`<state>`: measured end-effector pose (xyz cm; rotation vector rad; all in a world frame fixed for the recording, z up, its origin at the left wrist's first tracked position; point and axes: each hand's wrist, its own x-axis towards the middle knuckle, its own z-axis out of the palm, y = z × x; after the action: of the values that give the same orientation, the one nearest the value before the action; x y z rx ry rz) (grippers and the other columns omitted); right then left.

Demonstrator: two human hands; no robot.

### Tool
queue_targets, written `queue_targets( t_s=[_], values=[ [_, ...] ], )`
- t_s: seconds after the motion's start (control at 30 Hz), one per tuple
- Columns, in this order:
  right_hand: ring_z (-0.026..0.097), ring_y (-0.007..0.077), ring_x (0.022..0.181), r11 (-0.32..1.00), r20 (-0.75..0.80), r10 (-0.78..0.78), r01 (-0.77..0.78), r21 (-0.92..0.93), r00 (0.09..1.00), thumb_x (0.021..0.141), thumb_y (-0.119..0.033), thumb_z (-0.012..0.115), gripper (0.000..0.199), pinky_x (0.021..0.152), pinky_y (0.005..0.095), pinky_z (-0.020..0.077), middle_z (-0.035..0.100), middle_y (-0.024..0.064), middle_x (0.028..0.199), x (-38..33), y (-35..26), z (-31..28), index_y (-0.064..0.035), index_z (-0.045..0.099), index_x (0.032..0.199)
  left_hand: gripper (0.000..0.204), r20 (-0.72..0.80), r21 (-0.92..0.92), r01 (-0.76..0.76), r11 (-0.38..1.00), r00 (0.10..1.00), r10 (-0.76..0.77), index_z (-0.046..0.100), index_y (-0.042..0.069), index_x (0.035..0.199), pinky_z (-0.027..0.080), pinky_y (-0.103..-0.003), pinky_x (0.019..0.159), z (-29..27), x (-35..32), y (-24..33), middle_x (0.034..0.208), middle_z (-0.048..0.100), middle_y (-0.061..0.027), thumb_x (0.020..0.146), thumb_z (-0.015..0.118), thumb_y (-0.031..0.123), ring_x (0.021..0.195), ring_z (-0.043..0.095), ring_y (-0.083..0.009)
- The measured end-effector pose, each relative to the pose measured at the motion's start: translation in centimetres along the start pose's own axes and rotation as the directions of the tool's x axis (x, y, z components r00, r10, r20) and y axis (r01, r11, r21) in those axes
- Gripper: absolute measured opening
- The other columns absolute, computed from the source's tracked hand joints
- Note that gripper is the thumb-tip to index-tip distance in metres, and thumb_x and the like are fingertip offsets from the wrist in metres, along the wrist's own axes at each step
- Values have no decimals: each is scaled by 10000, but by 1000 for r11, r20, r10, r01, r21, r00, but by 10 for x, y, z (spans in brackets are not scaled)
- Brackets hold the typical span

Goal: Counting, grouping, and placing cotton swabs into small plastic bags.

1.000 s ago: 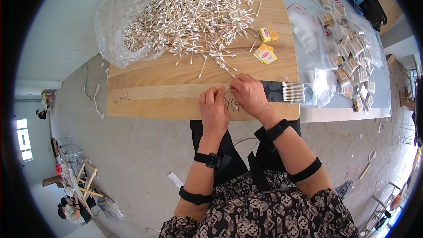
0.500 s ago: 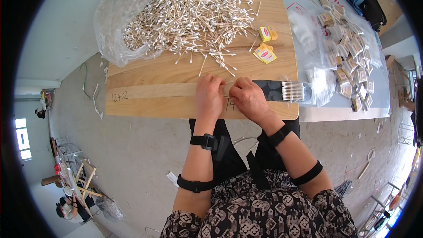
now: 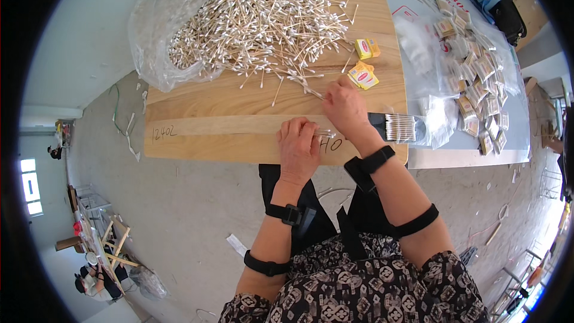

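Close to the table's front edge, my left hand is closed round a few cotton swabs, their white tips poking out to the right. Farther forward and to the right, my right hand has its fingertips pinched at the end of a cotton swab on the near fringe of the big swab heap. The heap spills from a clear plastic bag. Right of my right hand, a row of cotton swabs lies side by side on a black strip.
Small yellow printed cards and a small yellow stack lie beyond my right hand. On the grey table at right are many small packs of swabs and clear plastic bags. A person sits far left.
My hands have come apart. The right has moved forward and slightly right to the heap's edge; the left has shifted a little right and nearer me, with swab tips now showing.
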<state>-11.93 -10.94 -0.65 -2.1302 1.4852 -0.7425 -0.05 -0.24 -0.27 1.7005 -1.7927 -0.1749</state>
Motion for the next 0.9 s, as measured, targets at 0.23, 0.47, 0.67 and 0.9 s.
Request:
queue_targets(
  t_s=[0.23, 0.47, 0.67, 0.9],
  values=[
    [597, 340, 838, 969, 9, -87, 83, 234, 996, 754, -26, 632, 35, 734, 422, 507, 558, 135, 925, -33, 10, -25, -28, 629, 789, 445, -50, -19, 19, 1000, 999, -20, 562, 53, 1142, 386, -466, 924, 0, 2, -9, 1176, 538, -123, 705, 638, 12, 1104, 488, -343],
    [597, 320, 833, 979, 6, -89, 86, 183, 996, 738, -56, 671, 88, 733, 400, 492, 560, 109, 908, -36, 6, -16, -29, 624, 807, 606, 76, 178, -5, 984, 997, -9, 447, 20, 1364, 272, -478, 1110, -2, -7, -3, 1423, 425, -157, 783, 615, 54, 1336, 359, -369],
    [591, 326, 815, 983, -51, -96, 103, 151, 994, 739, -49, 635, 17, 711, 426, 499, 573, 104, 865, -29, -1, -11, -56, 621, 745, 589, 110, 260, 19, 966, 993, -49, 438, 20, 1384, 215, -511, 1126, -13, -12, -11, 1444, 403, -160, 838, 617, 150, 1381, 300, -356],
    [605, 333, 835, 961, 108, -214, 190, 199, 971, 740, -74, 643, 28, 715, 428, 504, 579, 123, 839, -20, -5, -14, -53, 625, 739, 657, 290, 324, -78, 943, 957, -21, 388, 25, 1429, 154, -540, 1148, -9, -15, -3, 1518, 313, -162, 868, 604, 290, 1432, 238, -334]
  ],
)
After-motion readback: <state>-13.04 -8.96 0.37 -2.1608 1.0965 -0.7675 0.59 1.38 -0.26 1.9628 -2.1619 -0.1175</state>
